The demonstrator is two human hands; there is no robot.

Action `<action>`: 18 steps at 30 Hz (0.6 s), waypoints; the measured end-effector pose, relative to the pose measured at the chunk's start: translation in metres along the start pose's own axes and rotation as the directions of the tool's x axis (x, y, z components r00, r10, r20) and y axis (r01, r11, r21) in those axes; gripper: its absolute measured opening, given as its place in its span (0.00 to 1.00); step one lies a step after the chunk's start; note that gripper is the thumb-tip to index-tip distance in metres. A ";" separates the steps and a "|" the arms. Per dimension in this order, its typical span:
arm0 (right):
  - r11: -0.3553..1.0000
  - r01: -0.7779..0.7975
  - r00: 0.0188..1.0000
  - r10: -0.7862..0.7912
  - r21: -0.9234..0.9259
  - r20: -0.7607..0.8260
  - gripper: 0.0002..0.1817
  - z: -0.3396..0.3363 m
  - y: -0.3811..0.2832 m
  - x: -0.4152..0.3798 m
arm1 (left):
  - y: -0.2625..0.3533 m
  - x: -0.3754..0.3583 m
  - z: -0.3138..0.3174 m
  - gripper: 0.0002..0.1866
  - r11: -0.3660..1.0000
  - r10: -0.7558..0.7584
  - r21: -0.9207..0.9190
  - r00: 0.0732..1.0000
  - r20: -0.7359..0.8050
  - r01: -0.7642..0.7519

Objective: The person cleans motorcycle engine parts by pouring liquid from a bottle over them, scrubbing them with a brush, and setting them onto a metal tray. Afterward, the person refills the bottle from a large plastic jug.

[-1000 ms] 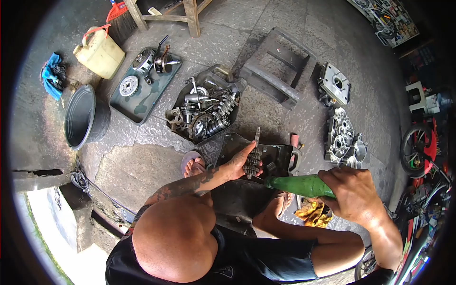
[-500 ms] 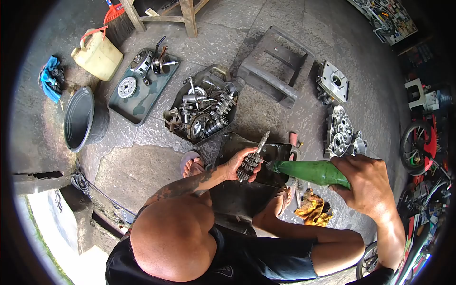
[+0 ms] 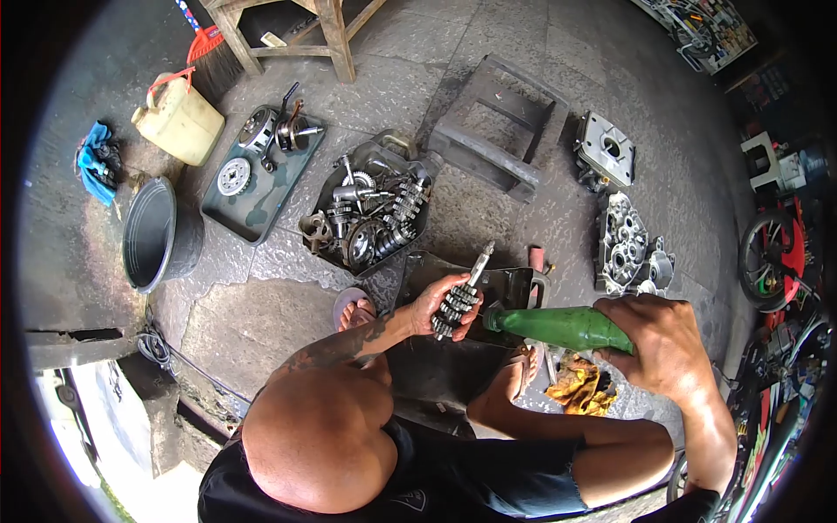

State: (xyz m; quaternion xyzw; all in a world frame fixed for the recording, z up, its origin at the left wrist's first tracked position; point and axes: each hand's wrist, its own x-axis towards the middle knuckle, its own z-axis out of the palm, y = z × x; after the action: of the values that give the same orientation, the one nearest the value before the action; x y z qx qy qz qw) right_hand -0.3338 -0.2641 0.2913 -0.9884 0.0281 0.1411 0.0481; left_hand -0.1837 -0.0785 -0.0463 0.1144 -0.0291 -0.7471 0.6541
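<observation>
My left hand (image 3: 433, 309) is wrapped round a metal gear shaft (image 3: 458, 302), its bare end pointing up and to the right. Over a black pan (image 3: 422, 269) on the floor, the gears show between thumb and fingers. My right hand (image 3: 656, 347) grips a green bottle (image 3: 565, 327) by its wide end. The bottle lies nearly level, with its neck close to the gears on their right side. Whether liquid leaves the neck is too small to tell.
Ahead stands a container of gears (image 3: 366, 209), with a tray of parts (image 3: 267, 188) to its left. A metal stool frame (image 3: 485, 152), engine casings (image 3: 621, 244), a black basin (image 3: 180, 248), a yellow jerrycan (image 3: 185, 124) and a yellow cloth (image 3: 579, 386) are around.
The bottle's neck has shifted slightly down and left, and my right hand has moved a little left and down. The view has tilted slightly. My left hand keeps its hold.
</observation>
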 end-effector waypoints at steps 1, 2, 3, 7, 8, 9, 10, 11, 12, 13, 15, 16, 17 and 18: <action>1.000 -0.008 1.000 0.008 0.004 -0.006 0.25 0.002 0.005 -0.002 | 0.002 -0.002 0.002 0.24 0.998 -0.005 0.067 0.999 -0.038 0.007; 0.998 -0.023 1.000 0.024 0.053 -0.013 0.26 0.004 0.011 -0.005 | 0.005 -0.003 0.006 0.23 0.991 -0.017 0.129 0.997 -0.075 0.027; 0.994 -0.040 0.999 0.043 0.104 -0.020 0.27 0.008 0.018 -0.009 | 0.008 -0.005 0.010 0.22 0.977 -0.022 0.206 0.993 -0.113 0.045; 0.938 -0.003 0.996 0.033 0.346 -0.081 0.34 0.041 0.061 -0.034 | 0.019 -0.013 0.036 0.18 0.865 -0.025 0.486 0.977 -0.211 0.126; 0.923 0.002 0.992 0.047 0.386 -0.118 0.35 0.048 0.068 -0.042 | 0.023 -0.014 0.044 0.17 0.822 -0.016 0.552 0.974 -0.227 0.142; 0.905 -0.011 0.986 0.081 0.425 -0.147 0.35 0.057 0.076 -0.051 | 0.028 -0.015 0.053 0.16 0.779 -0.010 0.607 0.971 -0.239 0.157; 0.885 -0.021 0.978 0.116 0.466 -0.175 0.36 0.065 0.083 -0.059 | 0.034 -0.015 0.063 0.16 0.734 -0.003 0.657 0.968 -0.250 0.172; 0.828 -0.090 0.972 0.194 0.554 -0.131 0.37 0.070 0.087 -0.067 | 0.040 -0.015 0.075 0.15 0.693 0.004 0.698 0.967 -0.256 0.182; 0.819 -0.092 0.955 0.233 0.567 -0.182 0.38 0.080 0.093 -0.075 | 0.047 -0.014 0.087 0.14 0.657 0.008 0.730 0.966 -0.259 0.190; 0.798 -0.093 0.939 0.270 0.596 -0.215 0.39 0.089 0.100 -0.082 | 0.053 -0.012 0.101 0.14 0.621 0.017 0.760 0.966 -0.256 0.191; 0.718 -0.124 0.893 0.381 0.685 -0.238 0.44 0.105 0.109 -0.096 | 0.068 -0.008 0.128 0.13 0.568 0.026 0.800 0.967 -0.252 0.193; 0.667 -0.103 0.873 0.417 0.738 -0.255 0.48 0.119 0.116 -0.105 | 0.074 -0.007 0.140 0.13 0.556 0.029 0.809 0.968 -0.249 0.191; 0.567 -0.058 0.828 0.487 0.822 -0.278 0.50 0.133 0.117 -0.110 | 0.077 -0.007 0.151 0.12 0.541 0.031 0.822 0.972 -0.233 0.179; 0.456 -0.005 0.779 0.559 0.890 -0.283 0.53 0.148 0.115 -0.116 | 0.081 -0.007 0.162 0.12 0.526 0.032 0.834 0.976 -0.217 0.168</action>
State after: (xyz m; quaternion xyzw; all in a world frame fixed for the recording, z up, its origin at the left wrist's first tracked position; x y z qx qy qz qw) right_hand -0.4936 -0.3587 0.1723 -0.8072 0.2787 -0.1709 0.4914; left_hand -0.1382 -0.1001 0.1280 0.4948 -0.3160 -0.6476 0.4858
